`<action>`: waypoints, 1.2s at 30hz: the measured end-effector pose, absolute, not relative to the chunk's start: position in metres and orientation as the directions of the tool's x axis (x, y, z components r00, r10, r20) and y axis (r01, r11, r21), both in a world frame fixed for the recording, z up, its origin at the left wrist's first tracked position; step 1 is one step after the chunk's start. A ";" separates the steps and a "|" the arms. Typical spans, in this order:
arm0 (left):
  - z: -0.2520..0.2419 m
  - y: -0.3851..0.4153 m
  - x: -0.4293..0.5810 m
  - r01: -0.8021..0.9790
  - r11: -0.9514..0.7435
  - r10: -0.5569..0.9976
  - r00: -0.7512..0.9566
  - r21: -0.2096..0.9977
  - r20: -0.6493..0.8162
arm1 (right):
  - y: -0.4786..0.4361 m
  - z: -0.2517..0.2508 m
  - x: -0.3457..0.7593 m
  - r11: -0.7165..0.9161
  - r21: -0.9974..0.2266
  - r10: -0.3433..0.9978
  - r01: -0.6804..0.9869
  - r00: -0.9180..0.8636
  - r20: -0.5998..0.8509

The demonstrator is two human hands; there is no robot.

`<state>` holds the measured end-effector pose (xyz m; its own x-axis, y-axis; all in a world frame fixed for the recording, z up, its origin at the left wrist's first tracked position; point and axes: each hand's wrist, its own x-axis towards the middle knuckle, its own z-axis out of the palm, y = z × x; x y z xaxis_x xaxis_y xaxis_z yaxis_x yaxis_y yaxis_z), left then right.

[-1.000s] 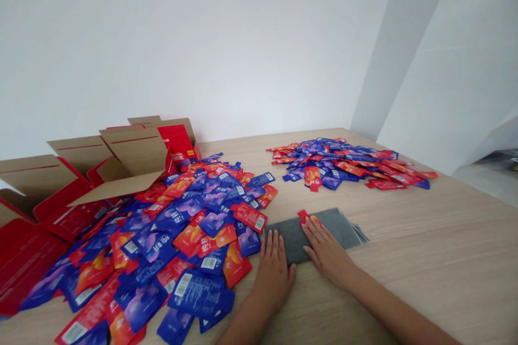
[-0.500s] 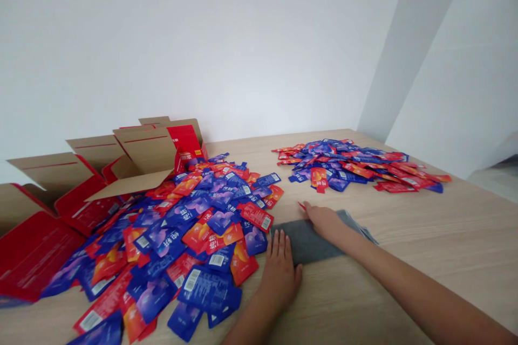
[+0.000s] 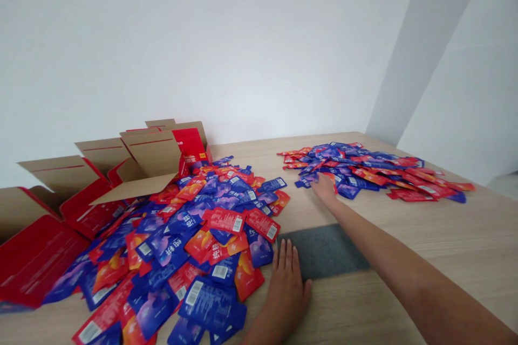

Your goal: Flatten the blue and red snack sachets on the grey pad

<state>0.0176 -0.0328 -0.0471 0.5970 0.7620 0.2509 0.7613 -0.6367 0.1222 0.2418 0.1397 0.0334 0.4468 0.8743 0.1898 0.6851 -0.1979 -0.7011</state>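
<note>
On the near side of the counter (image 3: 429, 237), our left hand (image 3: 286, 285) lies flat, grip opened out, fingers touching a smooth, dark grey strip (image 3: 329, 250). Leftward sprawl glossy red and blue sachets (image 3: 198, 245), some showing barcodes. Beyond, our right hand (image 3: 324, 188) meets a similar pile's (image 3: 366, 170) front edge; we cannot tell what its grip holds.

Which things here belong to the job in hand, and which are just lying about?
Seem part of the job:
- grey sheet, left hand at its end
- far packet pile, right hand at its edge
- near packet pile, beside the left hand

Seem just nearby:
- open boxes, touched by neither hand
- wall, behind
</note>
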 end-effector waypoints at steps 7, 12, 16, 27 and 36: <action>-0.043 -0.034 0.017 0.757 -0.629 0.775 0.590 0.179 0.227 | 0.126 0.004 0.284 -0.420 -0.617 0.761 0.666 0.629 0.161; -0.044 -0.032 0.017 0.765 -0.627 0.775 0.595 0.143 0.214 | 0.128 0.016 0.287 -0.354 -0.651 0.830 0.671 0.547 0.112; -0.048 -0.031 0.018 0.759 -0.637 0.765 0.602 0.133 0.230 | 0.111 0.035 0.286 -0.165 -0.697 0.919 0.697 0.365 0.147; -0.051 -0.027 0.019 0.759 -0.644 0.749 0.599 0.098 0.284 | 0.058 0.053 0.269 0.128 -0.772 0.980 0.623 -0.198 0.002; -0.053 -0.029 0.018 0.762 -0.641 0.743 0.585 0.094 0.326 | 0.002 -0.018 0.198 0.154 -0.411 0.984 0.899 -0.104 0.143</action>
<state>0.0183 -0.0292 -0.0529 0.5846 0.7431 0.3257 0.7621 -0.6406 0.0937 0.1983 0.0017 -0.0177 -0.1038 0.9843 0.1427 0.8986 0.1543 -0.4108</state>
